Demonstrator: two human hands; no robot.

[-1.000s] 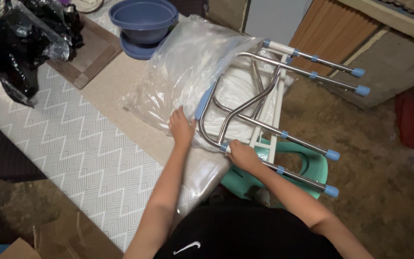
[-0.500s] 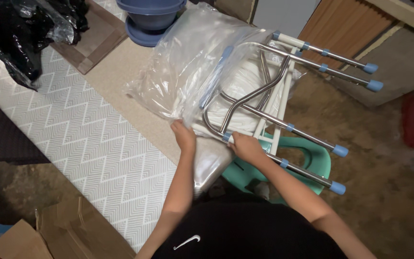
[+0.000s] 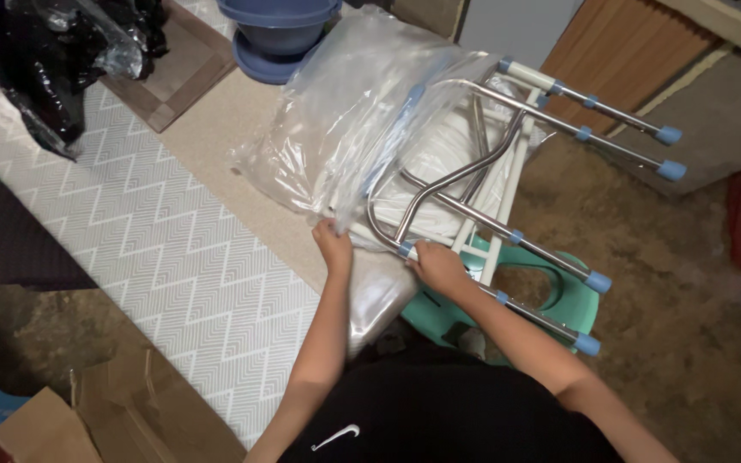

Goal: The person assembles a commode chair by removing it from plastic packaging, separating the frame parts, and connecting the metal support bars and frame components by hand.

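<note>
Since a second ago the left hand [image 3: 333,241] has slid to pinch the clear plastic bag's [image 3: 349,111] open edge, its grip closed, while the right hand [image 3: 439,267] clasps the metal chair frame [image 3: 473,219] on the counter [image 3: 216,146], bag drawn further over.

Blue basins [image 3: 281,34], black plastic bag [image 3: 53,60], torn cardboard [image 3: 122,411], green plastic chair [image 3: 551,291], zigzag-patterned mat [image 3: 147,249]

Dim room light — soft glare, slight blur.

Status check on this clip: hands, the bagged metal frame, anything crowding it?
Left hand pinching clear plastic bag edge. Right hand gripping chrome tubular frame with blue-capped legs. Blue plastic basin close behind the bag.
</note>
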